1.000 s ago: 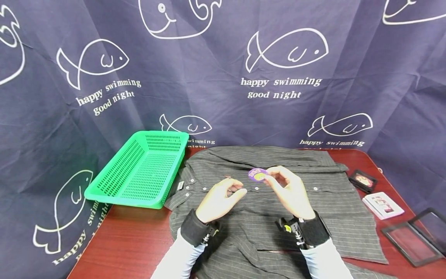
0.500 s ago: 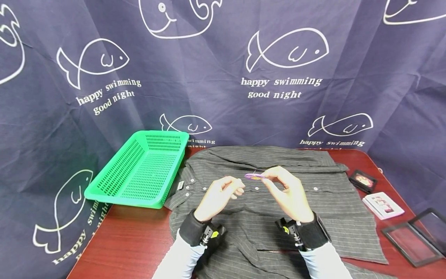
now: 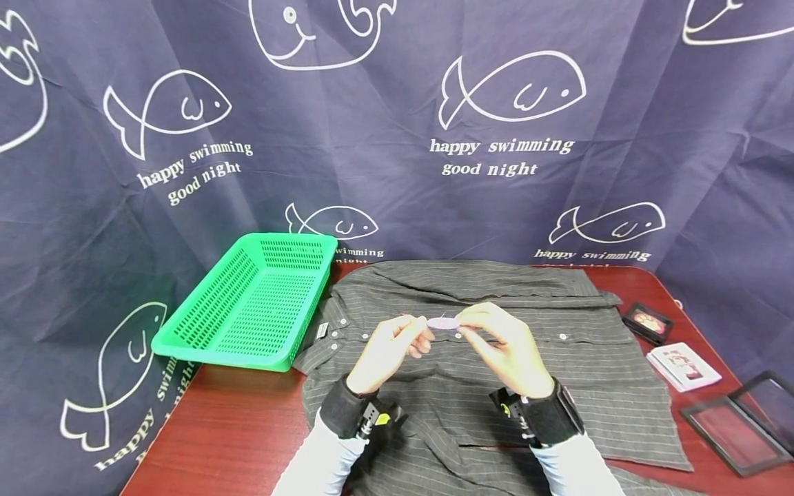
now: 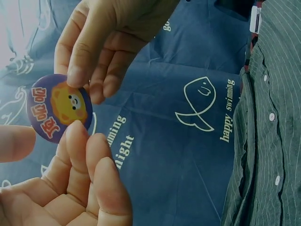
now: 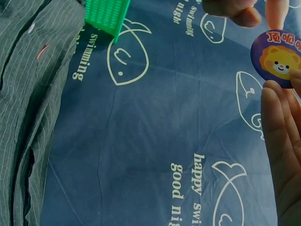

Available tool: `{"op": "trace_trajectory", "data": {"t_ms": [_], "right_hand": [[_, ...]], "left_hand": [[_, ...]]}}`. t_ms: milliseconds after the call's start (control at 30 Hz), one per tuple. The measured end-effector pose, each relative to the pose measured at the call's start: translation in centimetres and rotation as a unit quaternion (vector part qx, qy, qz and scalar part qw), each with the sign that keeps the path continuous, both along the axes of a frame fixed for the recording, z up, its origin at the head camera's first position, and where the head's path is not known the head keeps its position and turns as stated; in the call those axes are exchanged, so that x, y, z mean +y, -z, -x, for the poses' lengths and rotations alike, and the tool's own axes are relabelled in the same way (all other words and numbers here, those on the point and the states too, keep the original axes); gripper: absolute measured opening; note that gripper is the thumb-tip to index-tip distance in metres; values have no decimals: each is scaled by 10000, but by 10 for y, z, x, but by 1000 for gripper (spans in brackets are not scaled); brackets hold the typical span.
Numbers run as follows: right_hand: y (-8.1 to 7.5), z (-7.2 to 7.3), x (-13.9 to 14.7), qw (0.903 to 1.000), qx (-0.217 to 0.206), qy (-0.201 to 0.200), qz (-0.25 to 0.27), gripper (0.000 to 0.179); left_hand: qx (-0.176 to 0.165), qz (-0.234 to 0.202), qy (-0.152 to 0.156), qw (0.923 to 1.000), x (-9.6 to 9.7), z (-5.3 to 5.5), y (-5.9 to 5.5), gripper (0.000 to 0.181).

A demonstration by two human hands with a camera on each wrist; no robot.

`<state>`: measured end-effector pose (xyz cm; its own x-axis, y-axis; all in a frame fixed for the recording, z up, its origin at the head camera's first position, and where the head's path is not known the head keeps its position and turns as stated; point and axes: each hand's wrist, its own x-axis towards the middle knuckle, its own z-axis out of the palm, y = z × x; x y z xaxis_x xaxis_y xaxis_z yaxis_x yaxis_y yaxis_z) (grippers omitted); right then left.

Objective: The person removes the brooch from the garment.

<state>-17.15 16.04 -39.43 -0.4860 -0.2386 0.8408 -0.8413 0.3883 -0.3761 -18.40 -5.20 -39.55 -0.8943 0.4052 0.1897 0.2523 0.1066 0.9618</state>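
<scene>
A round purple button badge (image 4: 41, 113) with a yellow lion face and red-and-white lettering is held up over a dark pinstriped shirt (image 3: 595, 372). My right hand (image 3: 505, 344) pinches its edge between thumb and fingers. Across from it, my left hand (image 3: 389, 348) has a fingertip at the badge's other edge. In the left wrist view, the left thumb (image 4: 16, 143) stands just off the rim, with the other fingers loosely bent. Seen from the head, the badge is nearly edge-on, and a thin line sticks up from it.
A green plastic basket (image 3: 279, 293) stands at the left on the red-brown table (image 3: 229, 420). At the right lie a small dark case with a round picture (image 3: 647, 322), a stack of white cards (image 3: 684, 366) and an opened dark-framed case (image 3: 735, 434). A fish-print curtain (image 3: 397, 138) hangs behind.
The badge has tilted from face-visible to nearly edge-on and shifted slightly left with the right hand. The left fingers have bent in, and the gap between left hand and badge has closed.
</scene>
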Motion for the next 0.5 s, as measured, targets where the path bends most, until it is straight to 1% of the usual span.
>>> {"op": "trace_trajectory", "data": {"t_ms": [100, 300, 500], "right_hand": [[1, 1, 0, 9999, 18, -139, -25, 34], [3, 1, 0, 9993, -136, -341, -106, 34], [4, 2, -1, 9989, -253, -369, -140, 34]], "left_hand": [[-74, -138, 29, 9999, 0, -1, -1, 37], [-206, -369, 95, 9991, 0, -1, 1, 34], [-401, -559, -34, 9976, 2, -1, 1, 30]]}}
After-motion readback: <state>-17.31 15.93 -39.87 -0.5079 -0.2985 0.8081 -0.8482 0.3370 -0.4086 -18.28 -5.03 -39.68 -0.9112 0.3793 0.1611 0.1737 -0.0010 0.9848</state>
